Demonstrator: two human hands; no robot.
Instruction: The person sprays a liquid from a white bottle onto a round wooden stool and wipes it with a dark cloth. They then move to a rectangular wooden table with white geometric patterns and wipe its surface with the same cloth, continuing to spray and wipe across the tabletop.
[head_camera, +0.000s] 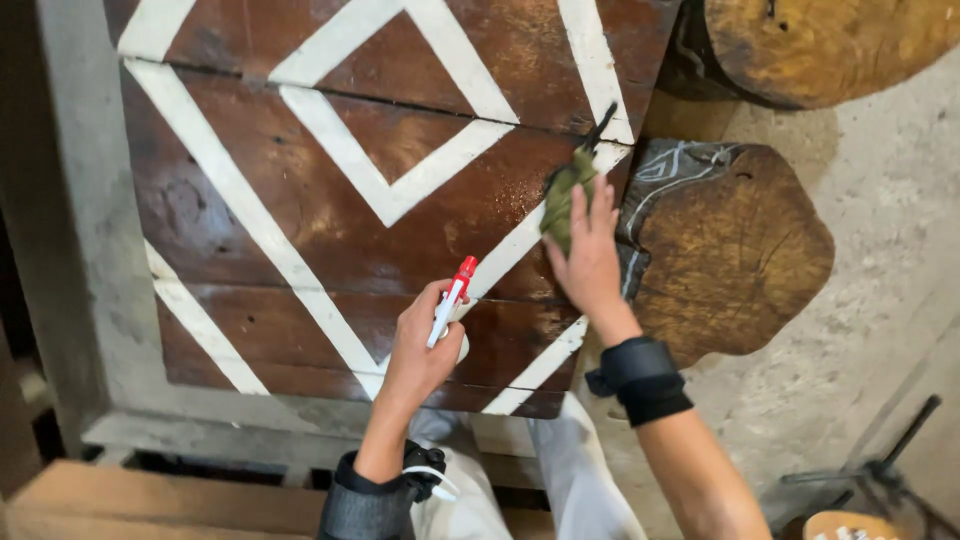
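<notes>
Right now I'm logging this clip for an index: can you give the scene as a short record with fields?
left hand: left hand grips a spray bottle, white with a red nozzle
right hand: right hand presses a green cloth on the panel
surface: dark wooden panel with white painted diamond lines
beside it: wooden slab against the wall

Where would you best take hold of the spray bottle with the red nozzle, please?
Grip the spray bottle around its white neck just under the red nozzle, coming from the near side, as the left hand does. The neck looks slim enough to wrap, and the nozzle points away toward the brown table top.
</notes>
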